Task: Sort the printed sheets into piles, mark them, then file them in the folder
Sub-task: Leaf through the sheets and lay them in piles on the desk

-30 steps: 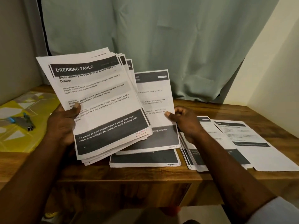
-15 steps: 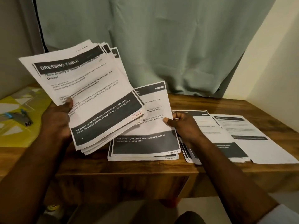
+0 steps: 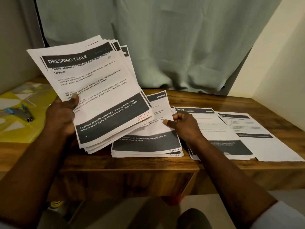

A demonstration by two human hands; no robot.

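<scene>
Sheets: 1 fanned stack (image 3: 99, 90) gripped in L hand (image 3: 61, 116) over tabletop (image 3: 132, 164) front-left, R hand (image 3: 184, 128) pinching top sheet (image 3: 158, 113) of middle pile (image 3: 145, 149), 1 kitchen pile (image 3: 214, 129) + 1 loose sheet (image 3: 264, 139) toward right edge.

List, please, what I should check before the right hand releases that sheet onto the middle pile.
1. Left hand grips the held stack securely: ok.
2. Right hand pinches the right edge of the sheet: ok.
3. Sheet lies flat on the middle pile: not ok, it is bent upward.
4. Sheet's heading matches that pile: cannot tell, the held stack hides it.
5. Page numbers are marked on the pile: ok.
</scene>
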